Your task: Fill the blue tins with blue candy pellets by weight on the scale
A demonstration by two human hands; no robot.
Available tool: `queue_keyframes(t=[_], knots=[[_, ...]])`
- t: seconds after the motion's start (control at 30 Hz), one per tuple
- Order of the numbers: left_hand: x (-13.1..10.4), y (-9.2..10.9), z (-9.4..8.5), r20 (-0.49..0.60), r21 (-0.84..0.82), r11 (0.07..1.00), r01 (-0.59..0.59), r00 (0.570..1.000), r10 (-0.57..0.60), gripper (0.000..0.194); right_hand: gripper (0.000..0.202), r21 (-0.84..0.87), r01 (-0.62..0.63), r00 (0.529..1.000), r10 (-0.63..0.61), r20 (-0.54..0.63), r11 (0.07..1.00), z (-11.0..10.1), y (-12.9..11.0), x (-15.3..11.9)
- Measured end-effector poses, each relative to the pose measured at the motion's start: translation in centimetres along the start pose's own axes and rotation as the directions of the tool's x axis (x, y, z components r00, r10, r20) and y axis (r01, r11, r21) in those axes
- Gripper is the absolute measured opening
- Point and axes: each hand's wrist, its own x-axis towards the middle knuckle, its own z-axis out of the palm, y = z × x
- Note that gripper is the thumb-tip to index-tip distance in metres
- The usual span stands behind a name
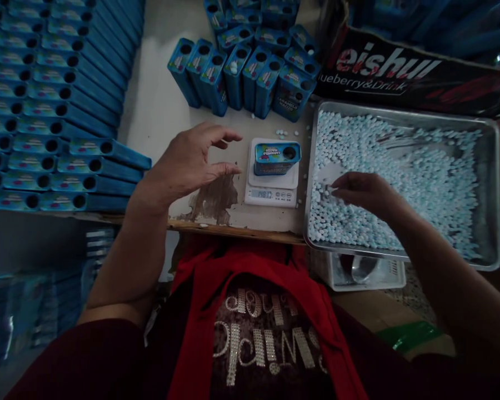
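Note:
A blue candy tin (277, 158) with a round dark hole in its top stands on a small white digital scale (271, 195), whose display seems to read 148.1. My left hand (191, 161) hovers just left of the scale, thumb and fingers spread apart around nothing. Into the metal tray (404, 113) on the right reaches my right hand (362, 191), its fingertips pinched together at the small pale blue and white candies (433, 183). Whatever sits between those fingertips is too small to make out.
Rows of blue tins (66, 133) fill the left side. More tins (241, 72) stand behind the scale, near a few loose candies (281, 133). A black printed box (400, 72) is behind the tray; a white plastic basket (366, 278) sits below the table edge (233, 230).

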Motion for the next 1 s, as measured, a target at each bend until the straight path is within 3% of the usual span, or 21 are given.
queue_keyframes(t=[0.1, 0.2, 0.3, 0.43, 0.57, 0.77, 1.0], knots=[[-0.3, -0.5, 0.0, -0.008, -0.014, 1.000, 0.003, 1.000, -0.003, 0.077, 0.033, 0.151, -0.062, 0.998, 0.066, -0.019, 0.987, -2.0, -3.4, 1.1], [-0.4, -1.0, 0.0, -0.014, -0.036, 0.999, 0.011, 1.000, -0.012, 0.083, 0.021, 0.151, 0.080, 0.996, -0.074, -0.041, 0.985, -2.5, -8.3, 1.9], [-0.6, -1.2, -0.3, -0.018, -0.046, 0.999, 0.017, 1.000, -0.018, 0.086, 0.009, 0.044, 0.244, 0.970, -0.243, -0.021, 0.969, -1.5, -13.2, 2.7], [-0.9, -1.7, -0.8, -0.024, -0.044, 0.998, 0.036, 0.999, -0.037, 0.087, 0.022, -0.264, 0.403, 0.910, -0.413, 0.019, 0.876, 0.4, -17.3, 3.8], [-1.1, -2.2, -1.1, -0.029, -0.034, 0.998, 0.061, 0.998, -0.062, 0.080, 0.018, -0.397, 0.455, 0.885, -0.453, 0.105, 0.797, 1.3, -18.2, 5.0], [-1.0, -2.4, -1.1, -0.004, -0.002, 0.999, 0.052, 0.999, -0.052, 0.075, 0.015, -0.354, 0.437, 0.892, -0.450, 0.051, 0.827, 1.6, -18.1, 5.3], [-0.6, -2.7, -1.3, -0.004, 0.026, 1.000, 0.007, 1.000, -0.007, 0.068, 0.008, -0.274, 0.471, 0.868, -0.496, -0.028, 0.839, 1.5, -17.3, 4.2]])
